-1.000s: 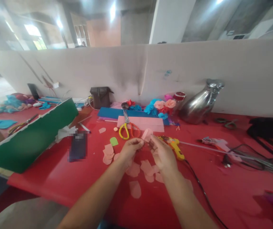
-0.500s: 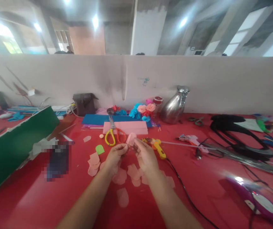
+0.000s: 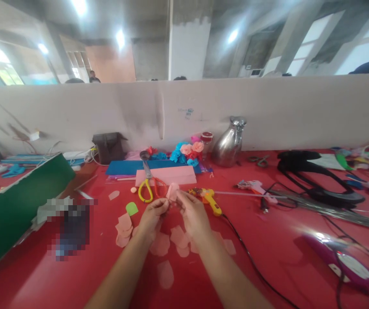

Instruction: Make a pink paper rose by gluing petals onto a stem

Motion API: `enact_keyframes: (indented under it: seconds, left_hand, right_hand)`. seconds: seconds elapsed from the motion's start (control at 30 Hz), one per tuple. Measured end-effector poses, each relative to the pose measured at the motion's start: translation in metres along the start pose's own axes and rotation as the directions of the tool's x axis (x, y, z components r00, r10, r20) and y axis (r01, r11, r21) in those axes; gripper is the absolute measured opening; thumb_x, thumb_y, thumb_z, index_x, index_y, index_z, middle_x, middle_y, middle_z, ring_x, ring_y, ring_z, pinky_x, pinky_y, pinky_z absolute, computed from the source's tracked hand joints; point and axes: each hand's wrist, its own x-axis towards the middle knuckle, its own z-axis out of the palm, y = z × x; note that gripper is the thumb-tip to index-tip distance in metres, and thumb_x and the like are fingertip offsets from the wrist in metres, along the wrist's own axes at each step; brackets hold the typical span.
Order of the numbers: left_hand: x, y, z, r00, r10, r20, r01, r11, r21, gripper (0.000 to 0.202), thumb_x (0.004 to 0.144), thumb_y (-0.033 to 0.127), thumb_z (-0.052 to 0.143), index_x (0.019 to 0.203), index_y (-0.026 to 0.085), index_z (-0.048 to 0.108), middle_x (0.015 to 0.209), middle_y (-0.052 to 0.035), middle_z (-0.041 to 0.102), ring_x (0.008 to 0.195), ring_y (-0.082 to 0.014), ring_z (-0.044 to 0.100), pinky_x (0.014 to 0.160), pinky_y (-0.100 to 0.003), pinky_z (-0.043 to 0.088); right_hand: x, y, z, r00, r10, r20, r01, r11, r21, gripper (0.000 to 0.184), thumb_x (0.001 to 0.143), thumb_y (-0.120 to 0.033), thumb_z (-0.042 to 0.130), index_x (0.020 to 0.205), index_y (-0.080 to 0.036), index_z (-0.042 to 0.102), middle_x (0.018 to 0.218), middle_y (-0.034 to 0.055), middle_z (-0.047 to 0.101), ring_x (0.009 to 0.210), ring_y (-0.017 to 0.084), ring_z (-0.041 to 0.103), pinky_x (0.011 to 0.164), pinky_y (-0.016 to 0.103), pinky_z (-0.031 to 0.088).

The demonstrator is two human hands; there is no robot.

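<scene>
Left fingers (image 3: 161, 207) and right fingers (image 3: 184, 199) pinch a pink paper petal (image 3: 172, 191).
Beyond them, scissors (image 3: 146, 190); rightward, a yellow glue gun (image 3: 210, 199); nearer, loose petals (image 3: 178, 238).

My bare left forearm (image 3: 123, 264) and right forearm (image 3: 229, 266) slant inward from the lower edge of view, so my hands meet close together ahead of me. My left hand (image 3: 154, 216) pinches thumb against forefinger; my right hand (image 3: 193, 212) faces it, fingers bent, fingertips just beside the left's.
</scene>
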Motion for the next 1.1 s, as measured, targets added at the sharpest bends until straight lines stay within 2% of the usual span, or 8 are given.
enact_keyframes:
  seconds: [0.17, 0.47, 1.1]
  left_hand:
    - [-0.0005, 0.0011, 0.0000, 1.000, 0.011, -0.006, -0.011, 1.000, 0.021, 0.020, 0.057, 0.026, 0.077, 0.068, 0.014, 0.066, 0.058, 0.0011, 0.054, 0.055, -0.0061, 0.045, 0.055, -0.020, 0.034]
    - [-0.0020, 0.0038, 0.0008, 1.000, 0.009, -0.010, -0.008, 0.999, 0.050, 0.020, 0.059, 0.027, 0.076, 0.067, 0.013, 0.065, 0.059, 0.0012, 0.053, 0.054, -0.0060, 0.043, 0.055, -0.020, 0.033]
    - [-0.0008, 0.0020, -0.0007, 1.000, 0.023, -0.021, -0.021, 0.997, 0.081, 0.019, 0.060, 0.028, 0.075, 0.071, 0.014, 0.066, 0.059, 0.0023, 0.053, 0.053, -0.0050, 0.043, 0.055, -0.020, 0.032]
  right_hand:
    - [-0.0021, 0.0000, 0.0005, 0.999, -0.048, -0.008, 0.047, 0.997, -0.065, 0.017, 0.057, -0.030, 0.075, 0.067, -0.017, 0.070, 0.063, 0.0011, 0.066, 0.061, 0.014, 0.059, 0.063, 0.027, 0.047]
    - [0.0013, 0.0028, -0.0014, 1.000, -0.014, -0.026, 0.013, 0.999, -0.033, 0.018, 0.056, -0.029, 0.076, 0.070, -0.018, 0.070, 0.068, 0.0009, 0.068, 0.067, 0.014, 0.060, 0.066, 0.026, 0.046]
    - [0.0006, 0.0036, -0.0003, 0.999, -0.046, -0.026, 0.044, 0.998, -0.050, 0.015, 0.058, -0.029, 0.075, 0.068, -0.019, 0.070, 0.068, 0.0000, 0.067, 0.068, 0.014, 0.058, 0.067, 0.026, 0.044]
